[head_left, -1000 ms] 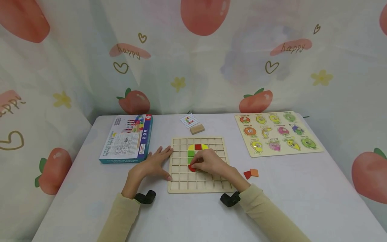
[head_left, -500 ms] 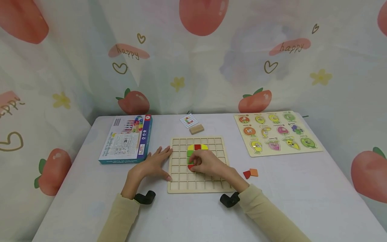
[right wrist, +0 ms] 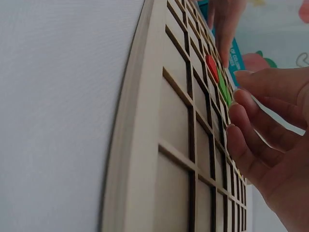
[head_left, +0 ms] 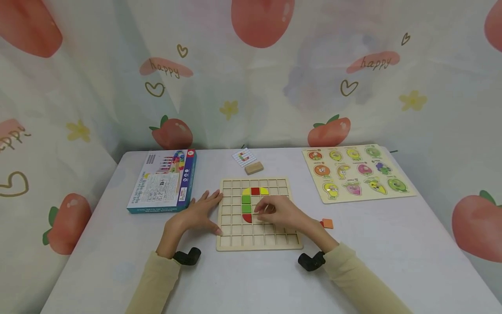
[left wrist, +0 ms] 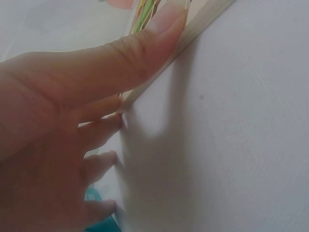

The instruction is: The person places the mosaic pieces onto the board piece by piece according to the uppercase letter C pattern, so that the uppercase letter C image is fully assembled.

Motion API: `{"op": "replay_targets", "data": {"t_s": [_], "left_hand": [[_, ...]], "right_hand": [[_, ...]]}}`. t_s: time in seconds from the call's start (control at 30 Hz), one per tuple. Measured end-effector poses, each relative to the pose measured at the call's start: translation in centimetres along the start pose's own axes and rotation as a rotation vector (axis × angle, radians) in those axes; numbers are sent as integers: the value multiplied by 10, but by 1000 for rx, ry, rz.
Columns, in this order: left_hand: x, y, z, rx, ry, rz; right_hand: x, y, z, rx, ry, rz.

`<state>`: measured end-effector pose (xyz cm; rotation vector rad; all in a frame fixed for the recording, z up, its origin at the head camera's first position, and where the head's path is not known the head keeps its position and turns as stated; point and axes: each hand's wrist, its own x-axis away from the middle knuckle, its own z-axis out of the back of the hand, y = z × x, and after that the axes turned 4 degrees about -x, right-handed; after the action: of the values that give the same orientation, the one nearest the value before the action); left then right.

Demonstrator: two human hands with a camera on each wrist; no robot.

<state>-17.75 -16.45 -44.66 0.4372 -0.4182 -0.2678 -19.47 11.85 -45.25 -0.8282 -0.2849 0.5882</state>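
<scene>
On a white table (head_left: 243,279), a person's left hand (head_left: 196,213) lies flat against the wooden grid board (head_left: 256,242), the right hand (head_left: 284,213) hovers loosely curled and empty beside the red quarter-circle piece (head_left: 247,218), with a boxed game (head_left: 162,181) left and a fruit puzzle (head_left: 354,172) right.

Wooden grid board (head_left: 259,244) is laid flat on the surface, centre-front, sq. cells w/ raised ribs. Pieces are seated in its upper-middle cells: yellow quarter-round, red sq. (head_left: 255,191) and yellow quarter-round in one row; two green sqs. (head_left: 246,203) are stacked below the left one; a red quarter-round piece (head_left: 247,217) is set under the greens, curved edge toward the front-left.
</scene>
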Motion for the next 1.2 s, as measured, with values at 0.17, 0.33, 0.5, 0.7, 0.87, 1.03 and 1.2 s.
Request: {"op": "replay_targets", "data": {"t_s": [0.17, 0.33, 0.5, 0.7, 0.87, 1.03, 1.2], "left_hand": [[0, 0, 0, -2, -3, 2], [0, 0, 1, -2, 3, -4], [-1, 0, 0, -11, 3, 1], [-2, 1, 0, -13, -3, 3], [-1, 1, 1, -15, -4, 3], [0, 1, 0, -17, -2, 3], [0, 0, 0, -14, -3, 3]], "right_hand": [[11, 7, 9, 3, 6, 15], [23, 11, 18, 15, 31, 8], [37, 16, 26, 34, 39, -19], [55, 24, 38, 70, 65, -57], [69, 34, 48, 95, 89, -69], [80, 45, 57, 92, 90, -118], [91, 51, 64, 85, 85, -174]]}}
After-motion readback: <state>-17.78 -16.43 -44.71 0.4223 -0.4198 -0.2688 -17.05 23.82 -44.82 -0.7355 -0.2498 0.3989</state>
